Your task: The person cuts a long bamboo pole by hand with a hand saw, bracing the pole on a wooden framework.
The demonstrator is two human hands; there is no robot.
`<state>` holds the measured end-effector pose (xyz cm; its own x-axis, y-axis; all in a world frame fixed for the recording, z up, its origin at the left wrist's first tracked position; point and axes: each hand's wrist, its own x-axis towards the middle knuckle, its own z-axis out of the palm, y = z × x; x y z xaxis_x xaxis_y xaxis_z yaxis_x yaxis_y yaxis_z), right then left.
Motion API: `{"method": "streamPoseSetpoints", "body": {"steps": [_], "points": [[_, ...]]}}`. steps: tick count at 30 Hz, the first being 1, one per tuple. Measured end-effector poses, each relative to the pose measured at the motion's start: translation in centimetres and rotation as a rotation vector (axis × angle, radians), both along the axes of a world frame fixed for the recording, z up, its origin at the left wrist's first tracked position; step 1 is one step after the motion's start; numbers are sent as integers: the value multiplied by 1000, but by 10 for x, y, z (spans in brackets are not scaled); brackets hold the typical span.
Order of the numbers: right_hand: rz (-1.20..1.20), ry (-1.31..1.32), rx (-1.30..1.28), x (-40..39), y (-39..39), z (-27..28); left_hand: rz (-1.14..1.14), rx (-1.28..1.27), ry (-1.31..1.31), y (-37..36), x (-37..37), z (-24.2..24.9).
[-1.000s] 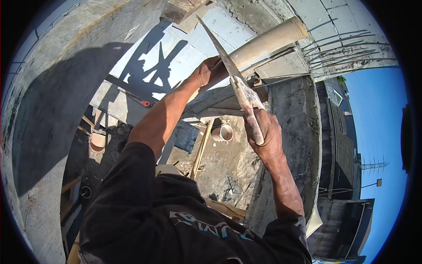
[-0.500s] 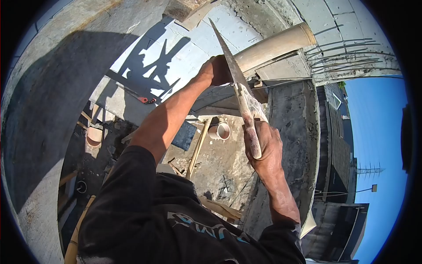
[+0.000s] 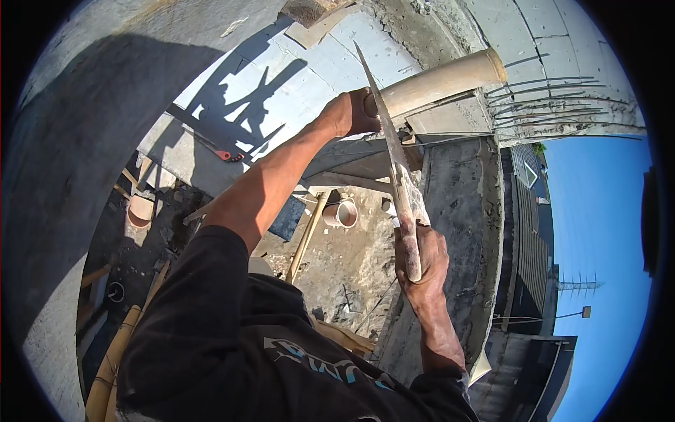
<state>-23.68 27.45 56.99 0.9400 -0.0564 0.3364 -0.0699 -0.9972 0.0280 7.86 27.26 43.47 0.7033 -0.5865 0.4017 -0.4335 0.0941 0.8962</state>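
Across one pale pipe [image 3: 450,81], one handsaw [image 3: 386,119] in one hand [image 3: 424,260].

saw [image 3: 396,148] with tapered toothed blade, worn pale handle stained reddish, tip upward, blade crossing the pole's left end, tan round pole [image 3: 446,84] slanting up rightward, sunlit

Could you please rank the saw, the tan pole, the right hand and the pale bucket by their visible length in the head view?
1. Saw
2. Tan pole, counting its visible part
3. Right hand
4. Pale bucket, which also sits farther from the camera
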Motion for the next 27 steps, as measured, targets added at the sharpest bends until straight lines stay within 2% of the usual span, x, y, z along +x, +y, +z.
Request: {"method": "streamPoseSetpoints", "body": {"steps": [2,3,5,9,13,16,18,20,22,23,26,27], "points": [[9,8,16,2,3,1,-41,-178,-3,1,1,-15],[20,-12,9,4,2,1,150,-201,-413,-24,12,-43],[31,-44,-1,6,1,0,348,-89,-591,-24,6,-50],[32,5,14,4,-1,7,464,459,-809,-22,-3,-46],[33,1,51,-3,-1,10,515,159,-770,-26,2,-52],[2,-2,42,-20,0,11,234,-124,-225,-12,-4,-28],[-41,-1,94,-31,-1,8,221,-205,-210,-14,-2,-27],[-35,-4,104,-20,-1,9,275,-184,-284,-11,-6,-24],[-99,17,202,1,1,8,399,-64,-536,-26,1,-46],[-78,2,145,16,3,10,487,43,-759,-58,23,-85],[-80,-7,199,12,8,13,565,-61,-671,-39,7,-53],[-113,-1,218,-4,2,9,368,-142,-365,-18,1,-31]]}}
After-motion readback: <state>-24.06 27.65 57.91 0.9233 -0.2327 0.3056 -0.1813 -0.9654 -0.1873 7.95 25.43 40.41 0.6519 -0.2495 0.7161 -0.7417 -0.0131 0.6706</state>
